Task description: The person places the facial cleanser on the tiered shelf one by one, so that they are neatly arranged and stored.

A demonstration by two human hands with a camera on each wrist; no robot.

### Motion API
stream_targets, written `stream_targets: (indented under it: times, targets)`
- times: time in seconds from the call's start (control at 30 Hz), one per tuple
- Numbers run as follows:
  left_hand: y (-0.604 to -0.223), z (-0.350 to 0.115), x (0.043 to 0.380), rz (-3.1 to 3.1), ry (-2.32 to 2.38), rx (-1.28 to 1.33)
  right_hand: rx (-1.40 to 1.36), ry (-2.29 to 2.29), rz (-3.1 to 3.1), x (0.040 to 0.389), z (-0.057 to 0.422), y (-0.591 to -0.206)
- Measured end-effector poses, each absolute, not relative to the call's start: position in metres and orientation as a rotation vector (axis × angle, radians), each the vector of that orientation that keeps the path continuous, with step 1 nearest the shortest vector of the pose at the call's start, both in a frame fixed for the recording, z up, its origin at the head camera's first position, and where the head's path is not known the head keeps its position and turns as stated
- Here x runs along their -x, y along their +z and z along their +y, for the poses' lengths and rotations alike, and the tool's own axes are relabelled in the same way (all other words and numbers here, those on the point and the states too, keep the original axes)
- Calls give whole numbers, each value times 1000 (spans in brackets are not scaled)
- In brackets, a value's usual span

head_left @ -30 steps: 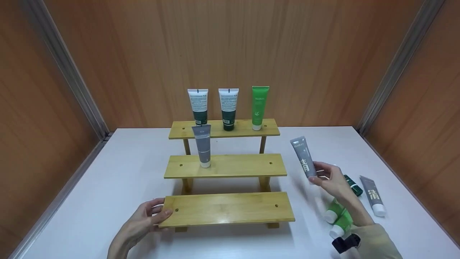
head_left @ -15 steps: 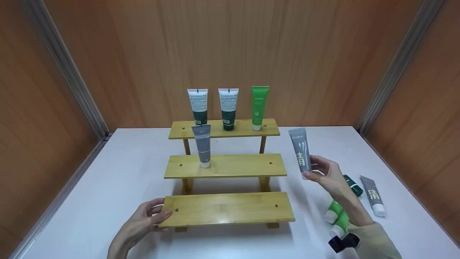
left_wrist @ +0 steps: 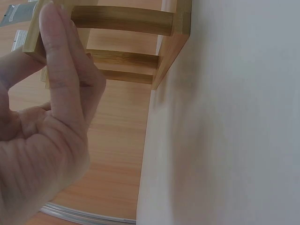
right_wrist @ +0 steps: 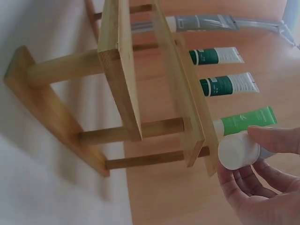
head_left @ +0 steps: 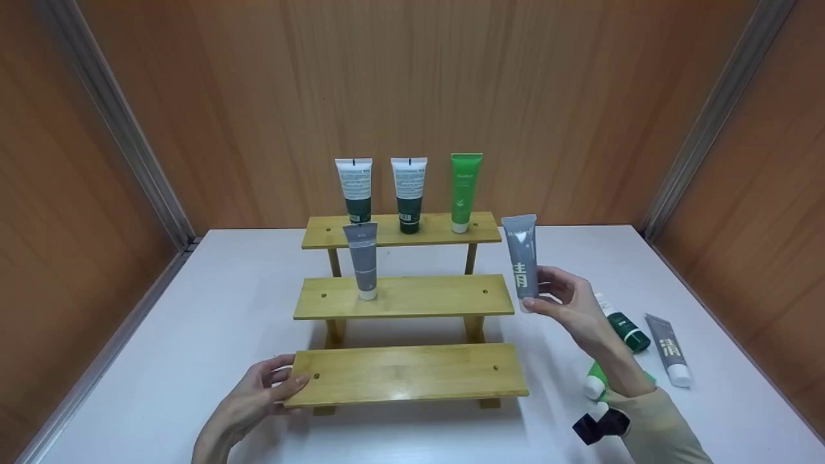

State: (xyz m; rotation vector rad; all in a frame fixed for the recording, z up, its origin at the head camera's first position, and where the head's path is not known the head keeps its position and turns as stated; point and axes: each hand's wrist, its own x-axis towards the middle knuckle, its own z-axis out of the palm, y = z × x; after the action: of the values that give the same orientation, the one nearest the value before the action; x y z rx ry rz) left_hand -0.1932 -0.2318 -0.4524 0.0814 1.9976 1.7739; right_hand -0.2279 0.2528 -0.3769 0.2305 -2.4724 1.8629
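A three-tier wooden display stand (head_left: 406,374) stands mid-table. My left hand (head_left: 254,396) grips the left end of its lowest board, thumb on top and fingers beneath, as the left wrist view also shows. To the right of the middle board, my right hand (head_left: 573,306) pinches a grey tube (head_left: 523,254) near its white cap (right_wrist: 238,151), holding it upright, cap down, above the table. Another grey tube (head_left: 363,258) stands on the middle board, left of centre. Along the top board stand two white-and-dark-green tubes (head_left: 409,193) and a bright green tube (head_left: 464,190).
On the table at right lie a dark green tube (head_left: 628,332), a grey tube (head_left: 668,348) and green tubes (head_left: 596,380) partly hidden under my right forearm. Wooden panels (head_left: 412,96) enclose the white table (head_left: 161,361) at the back and both sides.
My right hand has moved left and up with the grey tube, bringing it near the middle board's right end and turning it more upright. My left hand stays on the lowest board.
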Motion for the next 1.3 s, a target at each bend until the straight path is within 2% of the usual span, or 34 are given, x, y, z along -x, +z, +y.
stream_targets:
  times: [0.87,1.3]
  targets:
    - [-451,-232,195,1961,1784,-72,-497,1935,-2465,259,198,-364]
    - [-452,-233,196,1986,1764,-71,-494,1966,-2499,274,165,-366]
